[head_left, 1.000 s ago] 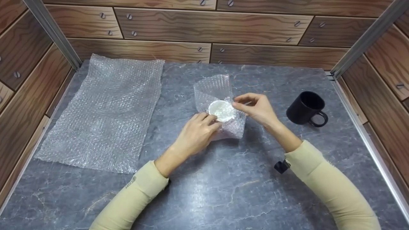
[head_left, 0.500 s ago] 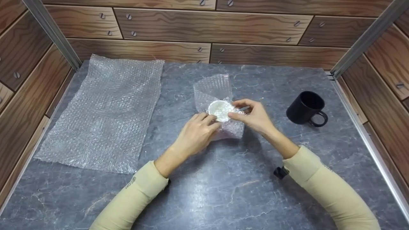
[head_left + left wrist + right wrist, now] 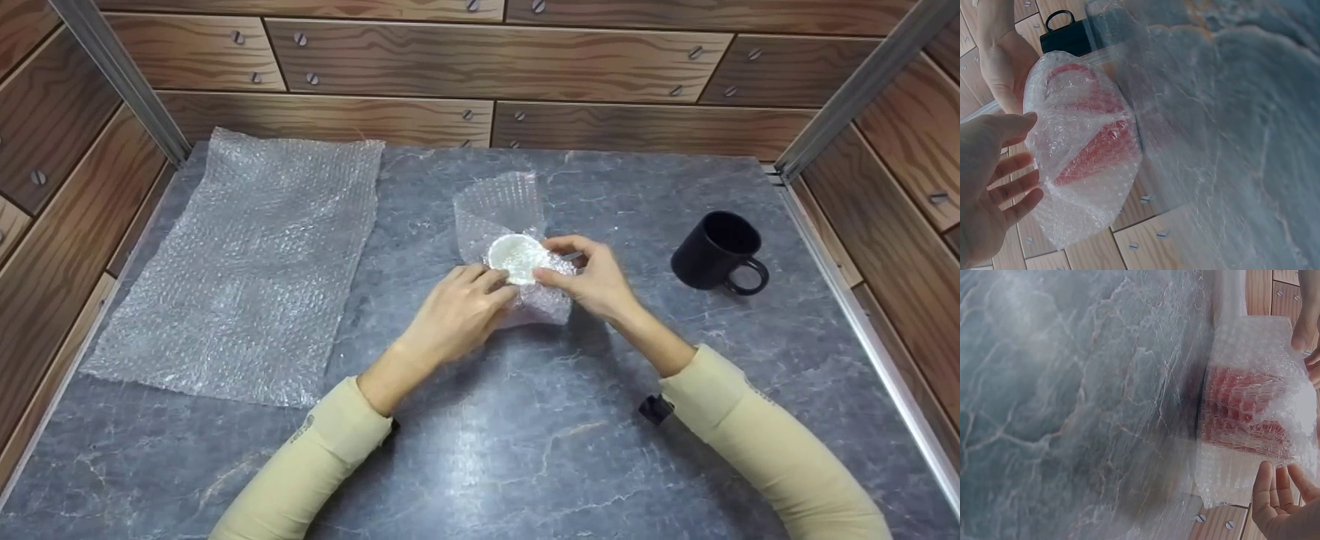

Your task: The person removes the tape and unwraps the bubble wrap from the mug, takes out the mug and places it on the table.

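Between the two hands, a red mug [image 3: 1247,405] is enclosed in bubble wrap [image 3: 499,201], its white round end [image 3: 513,253] turned upward; whether base or mouth is shown there cannot be told. By the left hand [image 3: 459,311] the near left side of the bundle is held, the fingertips being bent against the edge of the white end and the thumb being laid on the wrap lower down. By the right hand [image 3: 595,279] the wrap on the opposite side is pinched, with the thumb set at the near edge of the white end and the forefinger beyond it. The hands are kept apart from each other by the bundle. A loose flap of the wrap is spread beyond both hands, and a red loop like a handle is seen through the layers near the right hand. To the left of the left hand, well apart from it, a large flat sheet [image 3: 255,262] of the same material is laid on the grey marbled table [image 3: 525,450]. To the right of the right hand a black mug [image 3: 709,259] is stood upright, its handle pointed away from the hands. Both wrists are bordered by pale sleeves [image 3: 337,431], and beyond the hands the table is backed by wood-patterned panels [image 3: 450,64].
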The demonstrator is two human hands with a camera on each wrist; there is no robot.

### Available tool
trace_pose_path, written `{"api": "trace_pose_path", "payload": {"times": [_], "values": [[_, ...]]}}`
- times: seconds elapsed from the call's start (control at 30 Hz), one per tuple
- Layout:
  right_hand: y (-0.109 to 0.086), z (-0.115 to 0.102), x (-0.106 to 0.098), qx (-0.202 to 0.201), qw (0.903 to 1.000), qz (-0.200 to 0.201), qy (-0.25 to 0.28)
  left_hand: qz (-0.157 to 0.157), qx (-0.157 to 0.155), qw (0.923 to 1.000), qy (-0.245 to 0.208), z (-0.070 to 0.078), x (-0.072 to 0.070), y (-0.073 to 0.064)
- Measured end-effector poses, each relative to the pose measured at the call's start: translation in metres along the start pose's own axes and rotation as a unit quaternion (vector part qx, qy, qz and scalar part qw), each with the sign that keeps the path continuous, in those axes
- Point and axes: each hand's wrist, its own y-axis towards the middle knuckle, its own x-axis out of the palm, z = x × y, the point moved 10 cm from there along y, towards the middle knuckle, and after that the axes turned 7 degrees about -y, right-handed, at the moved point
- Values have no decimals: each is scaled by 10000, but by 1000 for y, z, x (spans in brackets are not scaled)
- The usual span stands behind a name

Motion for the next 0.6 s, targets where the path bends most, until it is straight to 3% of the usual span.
{"api": "trace_pose_path", "payload": {"times": [0.23, 0.6], "values": [[-2, 0, 1, 50, 9999, -41, -106, -297, 8, 9995, -120, -2, 4, -3], [-2, -2, 1, -13, 9999, -107, -98, 220, -93, 9995, -220, -13, -12, 2]]}}
